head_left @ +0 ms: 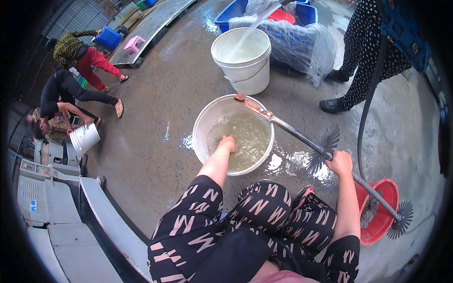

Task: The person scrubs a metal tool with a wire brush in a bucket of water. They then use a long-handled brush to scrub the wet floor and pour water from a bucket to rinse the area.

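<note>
A white bucket (200, 123) of murky, rippling water (250, 146) stands in front of me. My left hand (228, 143) reaches into it, and its fingers are hidden under the surface. My right hand (340, 163) is closed around a long metal rod (298, 133) that slants across my right side. One black bristle disc (325, 148) sits on the rod beside that hand, another (400, 220) near the lower end. The rod's brown, riveted upper end (253, 106) lies over the bucket's far rim.
Behind stands a second white bucket (247, 78), with water streaming into it. Blue bins (229, 16) draped in clear plastic lie beyond. A red basin (377, 226), a dark hose (365, 118) and a standing person (363, 56) are rightward. People (66, 89) and grey machinery (47, 203) occupy the left.
</note>
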`<state>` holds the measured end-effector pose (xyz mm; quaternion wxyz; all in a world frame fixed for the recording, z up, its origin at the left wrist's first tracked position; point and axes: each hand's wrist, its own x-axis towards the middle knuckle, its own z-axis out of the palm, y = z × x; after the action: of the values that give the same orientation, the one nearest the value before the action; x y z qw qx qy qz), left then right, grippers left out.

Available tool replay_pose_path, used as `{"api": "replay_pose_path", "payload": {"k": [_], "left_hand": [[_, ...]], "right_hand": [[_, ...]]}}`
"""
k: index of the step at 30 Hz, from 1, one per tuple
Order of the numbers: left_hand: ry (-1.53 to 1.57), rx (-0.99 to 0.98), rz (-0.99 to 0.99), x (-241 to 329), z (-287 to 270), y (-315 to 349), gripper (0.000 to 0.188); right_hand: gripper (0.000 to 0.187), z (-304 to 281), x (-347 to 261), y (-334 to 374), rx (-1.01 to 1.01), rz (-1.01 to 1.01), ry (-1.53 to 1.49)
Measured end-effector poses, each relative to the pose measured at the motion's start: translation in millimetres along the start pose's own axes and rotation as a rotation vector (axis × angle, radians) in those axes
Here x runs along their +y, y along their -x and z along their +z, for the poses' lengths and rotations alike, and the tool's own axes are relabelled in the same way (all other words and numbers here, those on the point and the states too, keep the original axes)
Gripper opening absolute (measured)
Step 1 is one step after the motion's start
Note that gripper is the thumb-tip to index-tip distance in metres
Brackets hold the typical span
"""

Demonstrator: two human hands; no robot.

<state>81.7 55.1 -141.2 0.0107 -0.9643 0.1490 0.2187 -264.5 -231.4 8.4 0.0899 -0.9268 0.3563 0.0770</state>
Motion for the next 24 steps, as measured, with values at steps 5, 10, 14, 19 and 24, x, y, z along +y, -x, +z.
{"api": "replay_pose_path", "payload": {"k": [5,10,14,19,24], "left_hand": [[0.764,-0.016,0.145,7.3,-67.0,-1.2,0.036],[0.586,0.615,0.477,85.2,-182.0,37.9,0.034],[0.319,0.573,0.158,67.8,-191.6,1.5,0.032],[0.622,0.556,0.33,44.7,-160.5,13.0,0.036],[0.5,0.313,0.306,30.2,-132.9,53.3,0.038]], "right_hand": [[0.033,4.7,18.9,4.4,0.032,0.011,-0.01],[0.032,3.1,12.1,1.3,0.009,0.015,0.013],[0.028,4.9,8.1,5.0,0.004,0.017,0.0],[0.025,1.7,13.3,4.5,-0.011,0.002,0.021],[0.03,4.2,16.3,-2.5,-0.161,0.057,-0.039]]}}
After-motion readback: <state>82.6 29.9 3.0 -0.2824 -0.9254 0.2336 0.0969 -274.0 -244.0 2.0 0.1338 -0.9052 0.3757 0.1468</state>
